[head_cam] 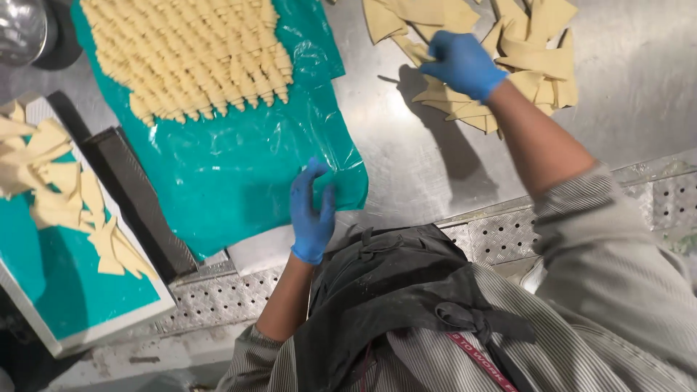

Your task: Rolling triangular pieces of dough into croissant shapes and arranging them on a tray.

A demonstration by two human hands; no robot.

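Observation:
My left hand (312,212), in a blue glove, hovers at the near edge of a teal plastic sheet (239,174) with its fingers apart and nothing in it. Rows of rolled dough pieces (192,54) lie on the far part of that sheet. My right hand (461,65), also gloved in blue, reaches out to a pile of flat dough triangles (526,51) on the steel table (421,160). Its fingers curl onto one triangle at the pile's left side.
A white tray (94,330) lined with teal plastic sits at the left, holding loose dough triangles (62,196). A dark metal strip (134,199) lies between it and the sheet. A steel bowl (22,29) stands at the far left corner. Perforated metal (501,236) edges the table.

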